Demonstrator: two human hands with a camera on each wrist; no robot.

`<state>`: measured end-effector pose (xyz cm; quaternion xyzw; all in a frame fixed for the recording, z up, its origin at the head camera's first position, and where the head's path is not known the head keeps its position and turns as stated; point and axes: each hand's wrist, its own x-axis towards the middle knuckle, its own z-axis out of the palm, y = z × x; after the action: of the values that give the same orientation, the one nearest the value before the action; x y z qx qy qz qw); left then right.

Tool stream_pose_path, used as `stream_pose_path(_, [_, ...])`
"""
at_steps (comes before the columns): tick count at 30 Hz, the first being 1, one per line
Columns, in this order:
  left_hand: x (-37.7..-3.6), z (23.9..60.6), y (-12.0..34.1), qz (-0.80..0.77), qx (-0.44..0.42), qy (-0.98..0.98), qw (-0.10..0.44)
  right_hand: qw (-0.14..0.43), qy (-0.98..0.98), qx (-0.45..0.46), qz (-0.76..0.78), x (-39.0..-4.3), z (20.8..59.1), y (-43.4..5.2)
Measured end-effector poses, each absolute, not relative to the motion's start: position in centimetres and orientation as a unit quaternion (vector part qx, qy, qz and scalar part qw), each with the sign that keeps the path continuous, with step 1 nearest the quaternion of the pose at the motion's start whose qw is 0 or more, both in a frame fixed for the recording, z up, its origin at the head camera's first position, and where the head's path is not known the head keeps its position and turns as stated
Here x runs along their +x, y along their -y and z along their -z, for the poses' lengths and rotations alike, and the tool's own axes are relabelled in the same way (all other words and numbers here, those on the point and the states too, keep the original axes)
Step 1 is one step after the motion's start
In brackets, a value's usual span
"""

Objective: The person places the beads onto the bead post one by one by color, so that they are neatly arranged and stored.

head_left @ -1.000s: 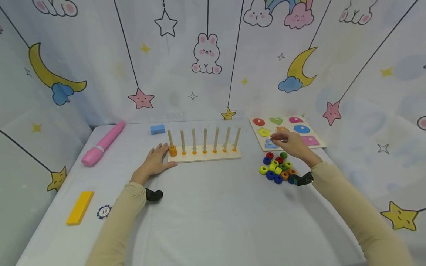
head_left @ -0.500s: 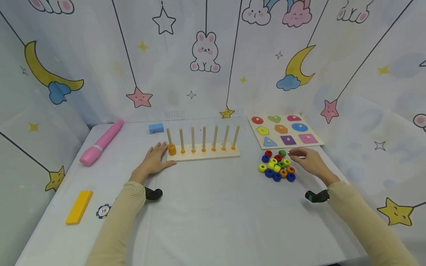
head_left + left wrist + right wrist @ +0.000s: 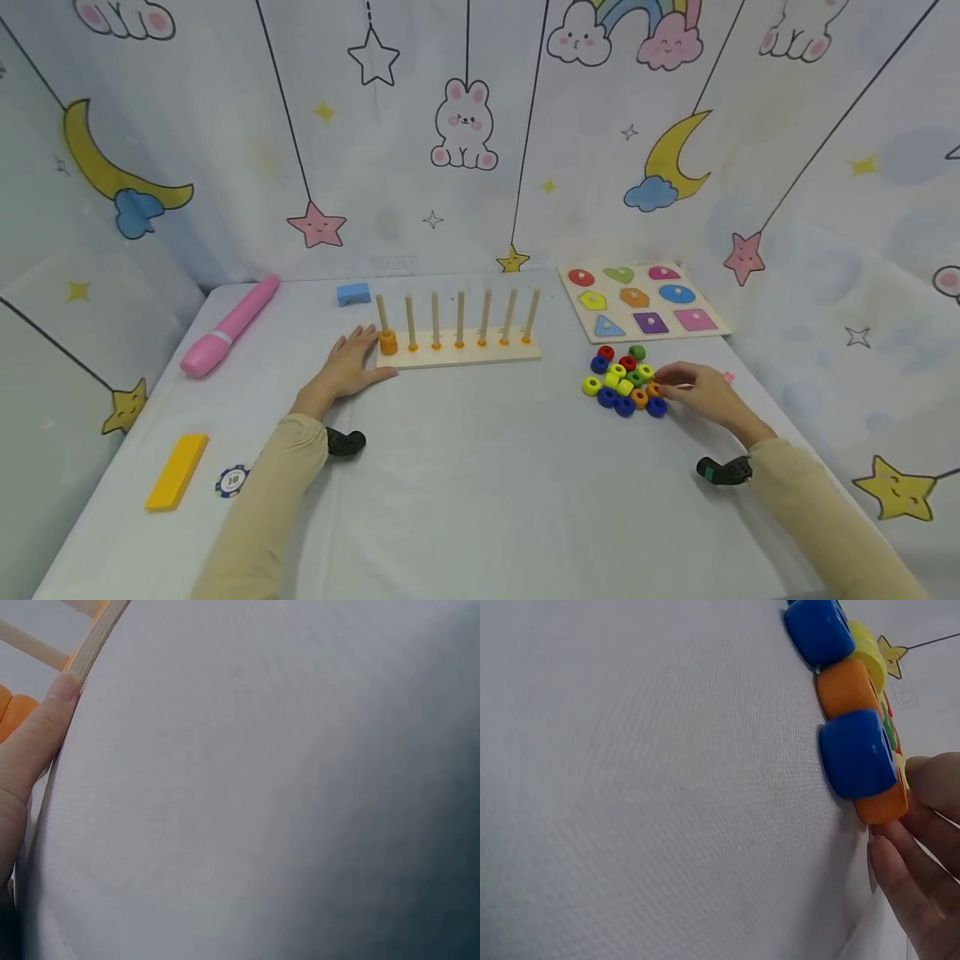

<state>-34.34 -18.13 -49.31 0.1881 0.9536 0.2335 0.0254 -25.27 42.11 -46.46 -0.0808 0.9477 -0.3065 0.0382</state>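
A wooden peg board [image 3: 457,355] with several upright pegs stands mid-table; an orange ring [image 3: 387,342] sits on its leftmost peg. My left hand [image 3: 351,363] lies flat on the table at the board's left end. In the left wrist view its thumb [image 3: 37,742] touches the board's edge [image 3: 94,637] beside the orange ring [image 3: 11,712]. A pile of coloured beads [image 3: 621,382] lies to the right. My right hand [image 3: 678,385] reaches its right side, and its fingertips [image 3: 930,787] pinch an orange bead [image 3: 881,808] next to a blue bead [image 3: 855,754].
A shape puzzle board [image 3: 645,302] lies behind the beads. A pink marker [image 3: 228,327] and a blue block [image 3: 353,293] lie at the back left. A yellow block [image 3: 177,471] and a poker chip [image 3: 232,480] lie at the front left. Printed curtains wall the table.
My right hand has come back from over the puzzle board to the right side of the bead pile and closed its fingertips on an orange bead. The left hand has stayed put.
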Motion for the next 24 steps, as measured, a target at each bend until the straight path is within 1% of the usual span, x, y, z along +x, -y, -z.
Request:
stream_pose_path(7, [-34.2,49.2,18.1,-0.235,0.189,-0.953,0.025,0.045,-0.948,-0.093,0.303,-25.3,46.5,-41.9])
stream_pose_path(15, [-34.1,49.5,18.2,-0.233,0.186,-0.954,0.027,0.067,-0.937,-0.102,0.326,-25.1,47.1,-42.3])
stream_pose_path(19, [-34.1,49.6,18.3,-0.235,0.182,-0.955,0.027,0.063,-0.94,-0.1,0.319,-25.2,47.2,-42.3])
stream_pose_path(24, [-34.2,49.4,18.2,-0.234,0.182,-0.955,0.025,0.046,-0.946,-0.103,0.304,-25.4,46.1,-42.2])
